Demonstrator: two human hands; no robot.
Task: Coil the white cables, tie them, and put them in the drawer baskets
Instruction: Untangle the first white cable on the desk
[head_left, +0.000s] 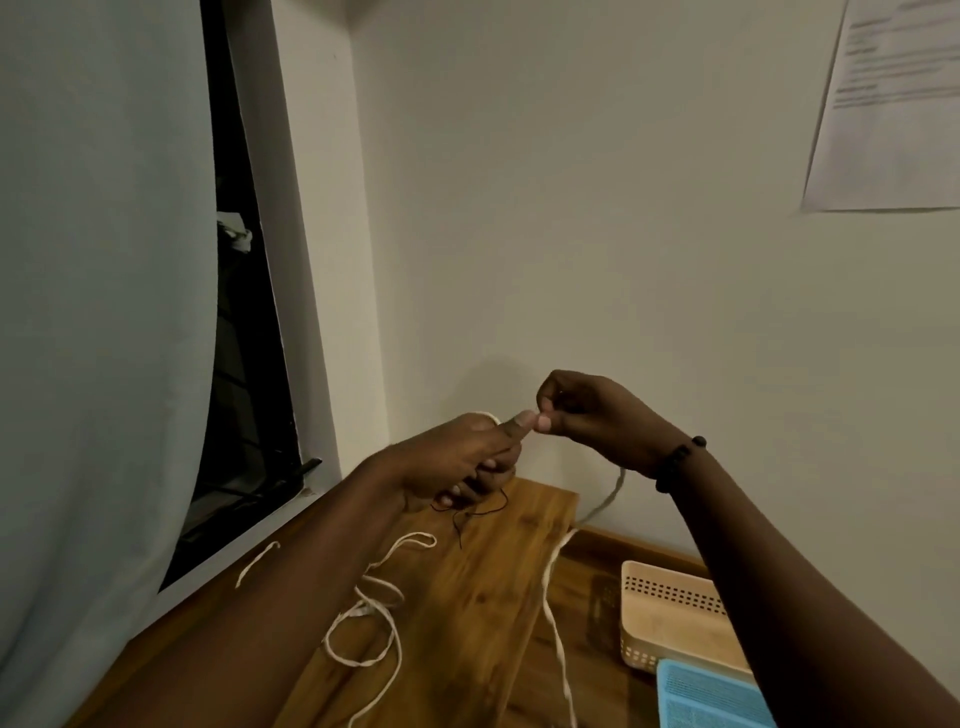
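A: Both hands are up in front of the wall, thumbs tip to tip. The left hand (457, 457) has its fingers curled under, and a bit of white cable (491, 415) shows over its knuckles, so it grips the cable.

B: And the right hand (587, 415)?

A: Fingers bunched, thumb and forefinger pinched together right at the left thumb. What it pinches is too small to tell. There is a dark bead bracelet (680, 460) on that wrist.

B: Where does the rest of the cable lie?

A: Loose loops (363, 618) sprawl on the wooden top (467, 623) below the left forearm, with a short end (257, 561) lying apart near the window side. A long strand (558, 639) runs down over the wood's right edge, and another stretch hangs below the right wrist against the wall.

B: Anything under the left hand?

A: A thin black thread (475, 512) dangles from its fingers onto the wood.

B: The baskets?

A: Lower right, in the drawer: a beige basket (670, 618) with nothing visible in it, and a blue basket (711, 696) just in front, touching it. A sheet of paper (888, 114) is on the wall at the upper right, and a pale curtain (98, 312) hangs at left
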